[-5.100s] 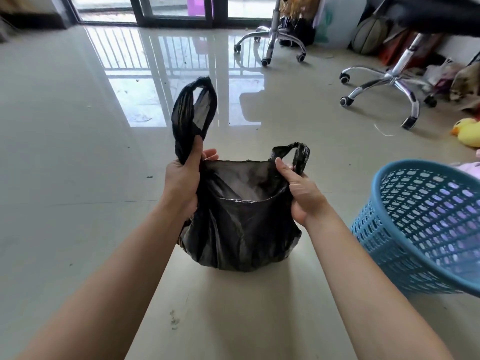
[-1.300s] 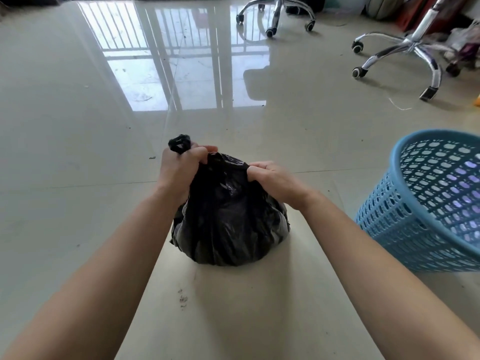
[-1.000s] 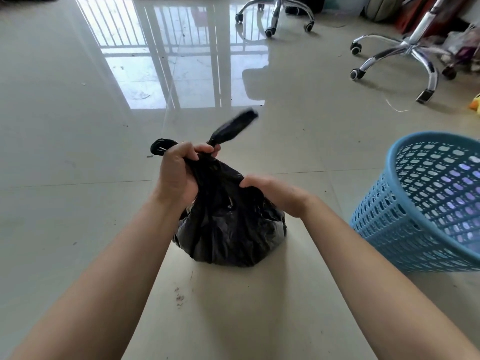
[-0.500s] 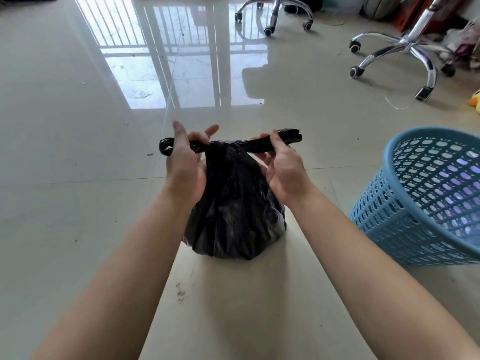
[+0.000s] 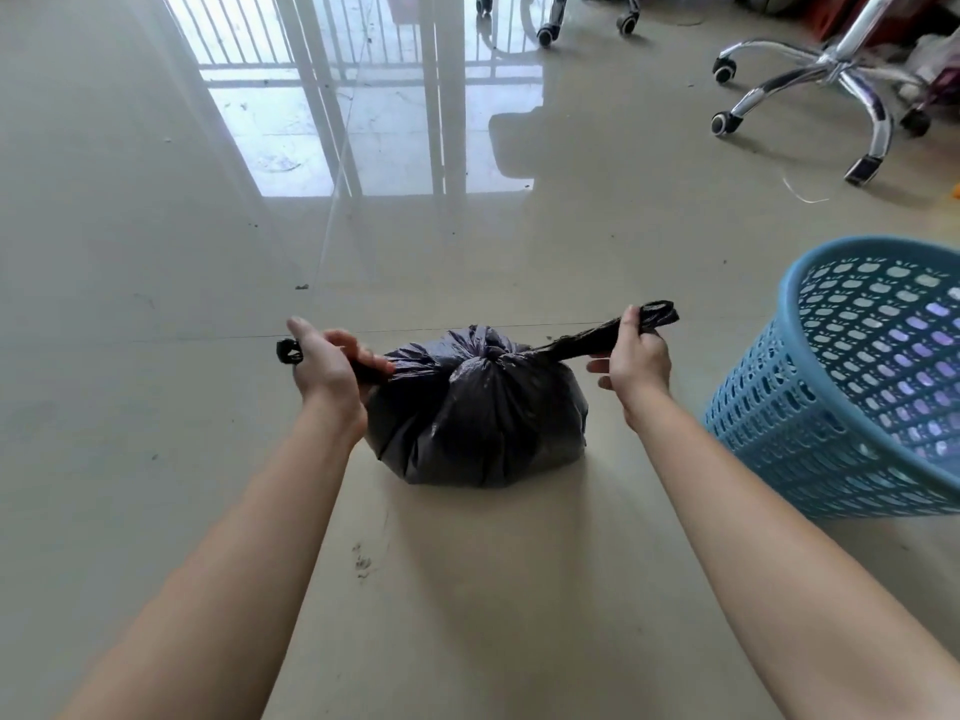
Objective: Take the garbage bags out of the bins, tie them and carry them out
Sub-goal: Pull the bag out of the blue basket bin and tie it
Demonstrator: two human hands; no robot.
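A black garbage bag [image 5: 483, 423] sits on the tiled floor in front of me, full and rounded, with a knot at its top middle. Its two handle strips are stretched sideways from the knot. My left hand [image 5: 324, 366] grips the left strip, whose end pokes out past my fist. My right hand [image 5: 634, 356] grips the right strip, which rises slightly to the right. A blue perforated plastic bin [image 5: 852, 407] stands tilted at the right, close to my right forearm, with no bag visible in it.
A chrome office chair base [image 5: 831, 80] on castors stands at the far right. Another chair's castors [image 5: 545, 33] show at the top middle. Glossy beige floor [image 5: 156, 252] reflects a barred window; small dirt specks lie by the bag.
My hands have pulled apart sideways, drawing the two handle strips tight. The bag top has closed into a knot and the bag sits lower and flatter than before.
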